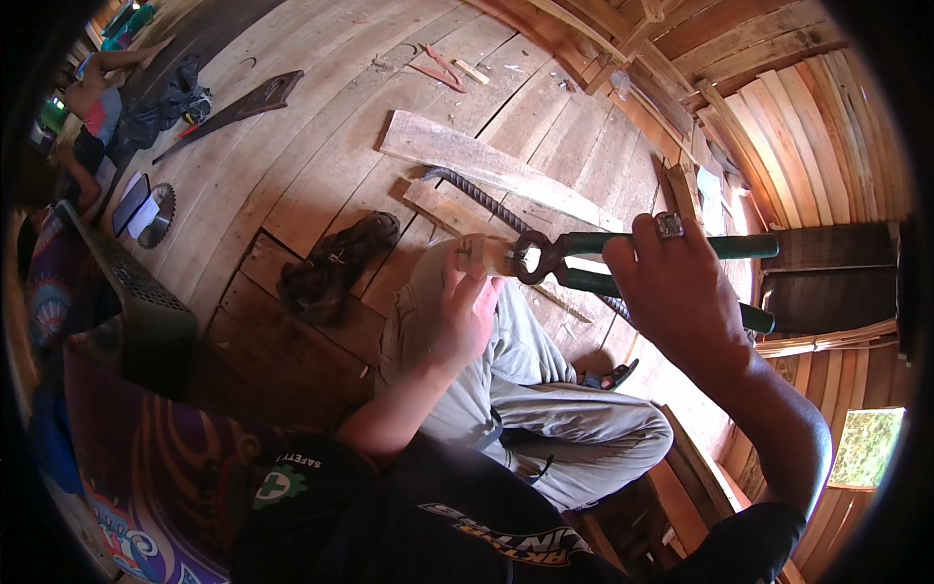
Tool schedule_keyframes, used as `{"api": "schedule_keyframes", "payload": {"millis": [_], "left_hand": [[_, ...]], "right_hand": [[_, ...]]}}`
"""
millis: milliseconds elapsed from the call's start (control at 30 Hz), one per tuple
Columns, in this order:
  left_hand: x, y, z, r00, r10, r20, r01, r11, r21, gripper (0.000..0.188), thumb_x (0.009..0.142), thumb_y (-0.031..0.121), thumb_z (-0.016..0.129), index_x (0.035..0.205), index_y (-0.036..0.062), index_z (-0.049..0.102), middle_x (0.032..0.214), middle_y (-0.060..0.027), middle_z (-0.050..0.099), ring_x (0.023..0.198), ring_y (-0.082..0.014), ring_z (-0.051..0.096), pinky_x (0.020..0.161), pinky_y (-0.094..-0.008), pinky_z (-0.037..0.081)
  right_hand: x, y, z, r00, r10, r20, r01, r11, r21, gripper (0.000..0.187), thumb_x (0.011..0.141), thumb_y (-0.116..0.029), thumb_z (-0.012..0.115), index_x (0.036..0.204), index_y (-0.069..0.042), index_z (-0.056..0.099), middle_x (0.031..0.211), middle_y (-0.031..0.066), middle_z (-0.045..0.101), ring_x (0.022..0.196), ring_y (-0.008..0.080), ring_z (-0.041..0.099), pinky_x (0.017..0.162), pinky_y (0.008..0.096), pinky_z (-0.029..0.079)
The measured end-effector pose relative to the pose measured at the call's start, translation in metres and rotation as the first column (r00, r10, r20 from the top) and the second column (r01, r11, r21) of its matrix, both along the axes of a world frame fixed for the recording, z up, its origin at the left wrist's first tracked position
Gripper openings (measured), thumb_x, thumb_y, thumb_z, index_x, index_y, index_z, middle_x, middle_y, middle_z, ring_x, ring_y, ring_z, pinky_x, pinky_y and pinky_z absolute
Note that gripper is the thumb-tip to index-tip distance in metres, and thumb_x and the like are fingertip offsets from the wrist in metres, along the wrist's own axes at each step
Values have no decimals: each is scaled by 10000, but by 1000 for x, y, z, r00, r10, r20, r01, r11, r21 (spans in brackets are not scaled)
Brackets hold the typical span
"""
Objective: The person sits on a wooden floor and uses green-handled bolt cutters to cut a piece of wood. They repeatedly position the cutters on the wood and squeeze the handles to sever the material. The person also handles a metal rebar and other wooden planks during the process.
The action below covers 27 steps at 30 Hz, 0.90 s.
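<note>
My right hand [671,282], with a ring on one finger, grips the green-handled pincers [540,259]. Their dark round jaws point left and meet the end of a small pale wooden block [489,256]. Whether the jaws bite on something fixed in the block is too small to tell. The block sits between the fingers of my left hand [469,311], above my grey-trousered knee. A ribbed steel bar [477,193] lies on the floor just beyond the pincers, by a short board [443,206].
A long plank [486,164] lies ahead. A handsaw [233,113], a round saw blade [160,219] and a phone [130,202] are at left. Near my left knee rests a crumpled dark bundle [341,261]. Another person [97,107] is at the far left; a sandal [615,376] shows at right.
</note>
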State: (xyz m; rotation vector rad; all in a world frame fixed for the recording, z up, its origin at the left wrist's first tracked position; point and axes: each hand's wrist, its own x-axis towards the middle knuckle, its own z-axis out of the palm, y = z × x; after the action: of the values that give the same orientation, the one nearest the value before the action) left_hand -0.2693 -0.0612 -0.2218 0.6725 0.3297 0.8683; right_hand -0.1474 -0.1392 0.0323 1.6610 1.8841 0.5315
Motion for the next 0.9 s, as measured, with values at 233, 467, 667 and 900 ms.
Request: {"api": "schedule_keyframes", "payload": {"millis": [233, 467, 667, 900], "left_hand": [[-49, -10, 45, 984, -10, 178, -24, 982, 186, 530, 951, 359, 620, 1320, 36, 416, 1281, -154, 508, 1209, -264, 515, 1071, -445, 381], [-69, 19, 27, 992, 74, 102, -109, 911, 398, 500, 918, 301, 660, 1254, 2, 442, 1205, -198, 577, 1168, -299, 574, 1028, -443, 438], [-84, 53, 25, 953, 198, -230, 31, 688, 725, 516, 741, 245, 836, 1129, 14, 584, 1142, -150, 616, 1101, -274, 597, 973, -402, 455], [-75, 58, 32, 848, 374, -376, 193, 443, 876, 528, 613, 317, 902, 986, 54, 636, 1004, -123, 639, 988, -319, 591, 903, -416, 444]], "right_hand": [[-30, -12, 22, 992, 6, -126, -2, 999, 35, 225, 796, -133, 621, 997, -54, 558, 802, 42, 535, 763, 174, 579, 704, 337, 438], [-34, 2, 16, 974, 6, -228, -1, 1000, 22, 240, 810, -107, 604, 1036, -35, 568, 819, 74, 554, 725, 218, 602, 743, 373, 465], [-13, 12, -25, 965, -39, -259, 23, 998, -65, 178, 803, -79, 607, 974, -58, 564, 809, 61, 567, 752, 212, 627, 724, 360, 481], [-3, 16, -44, 950, 14, -312, -13, 1000, 7, 227, 785, -56, 605, 1008, -56, 563, 782, 66, 556, 709, 236, 631, 711, 384, 491]]}}
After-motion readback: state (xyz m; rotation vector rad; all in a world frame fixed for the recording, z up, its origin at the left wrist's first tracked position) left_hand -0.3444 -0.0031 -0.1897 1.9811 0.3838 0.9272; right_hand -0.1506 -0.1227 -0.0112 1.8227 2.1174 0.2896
